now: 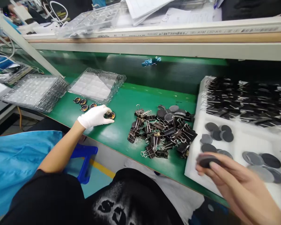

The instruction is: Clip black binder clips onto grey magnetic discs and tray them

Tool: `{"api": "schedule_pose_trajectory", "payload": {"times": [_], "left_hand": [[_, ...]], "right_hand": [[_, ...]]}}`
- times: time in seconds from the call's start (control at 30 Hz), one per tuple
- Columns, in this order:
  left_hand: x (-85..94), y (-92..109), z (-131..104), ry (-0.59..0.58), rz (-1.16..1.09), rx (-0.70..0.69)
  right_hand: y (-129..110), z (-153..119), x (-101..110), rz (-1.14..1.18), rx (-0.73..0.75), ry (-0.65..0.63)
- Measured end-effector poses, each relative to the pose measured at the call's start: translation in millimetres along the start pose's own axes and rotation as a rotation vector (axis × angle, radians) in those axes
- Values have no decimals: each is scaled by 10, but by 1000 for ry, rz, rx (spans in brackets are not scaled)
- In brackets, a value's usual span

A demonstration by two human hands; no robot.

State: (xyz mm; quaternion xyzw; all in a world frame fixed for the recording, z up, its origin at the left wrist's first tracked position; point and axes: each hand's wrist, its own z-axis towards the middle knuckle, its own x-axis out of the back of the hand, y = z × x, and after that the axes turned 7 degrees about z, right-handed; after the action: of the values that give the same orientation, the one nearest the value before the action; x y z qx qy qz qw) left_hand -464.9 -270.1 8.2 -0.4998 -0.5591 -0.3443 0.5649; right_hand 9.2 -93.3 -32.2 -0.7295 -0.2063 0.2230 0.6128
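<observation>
My left hand, in a white glove, rests over the green bench with thumb and fingers closed around a small round part with a dark and gold face. Several similar round parts lie just behind that hand. On the right, my bare right hand pinches a dark round disc above the front edge of a white foam tray; it is slightly blurred, and whether it is one disc or a stack I cannot tell. Loose grey and black discs lie in that tray.
A heap of black binder clips with some discs covers the bench between my hands. More clips stand in rows in the tray. Clear plastic trays are stacked at left, another behind. A shelf overhangs the back.
</observation>
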Motion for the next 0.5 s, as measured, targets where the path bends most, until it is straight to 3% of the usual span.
{"api": "schedule_pose_trajectory", "payload": {"times": [0.1, 0.27, 0.4, 0.5], "left_hand": [[160, 280, 32, 135, 76, -20], [625, 1200, 89, 400, 138, -272], [866, 1795, 188, 416, 144, -502], [938, 2019, 280, 364, 124, -594]], "right_hand": [[-100, 158, -420, 148, -78, -112], [-269, 308, -884, 280, 47, -189], [-295, 299, -916, 215, 185, -133], [-250, 215, -781, -89, 573, -2]]}}
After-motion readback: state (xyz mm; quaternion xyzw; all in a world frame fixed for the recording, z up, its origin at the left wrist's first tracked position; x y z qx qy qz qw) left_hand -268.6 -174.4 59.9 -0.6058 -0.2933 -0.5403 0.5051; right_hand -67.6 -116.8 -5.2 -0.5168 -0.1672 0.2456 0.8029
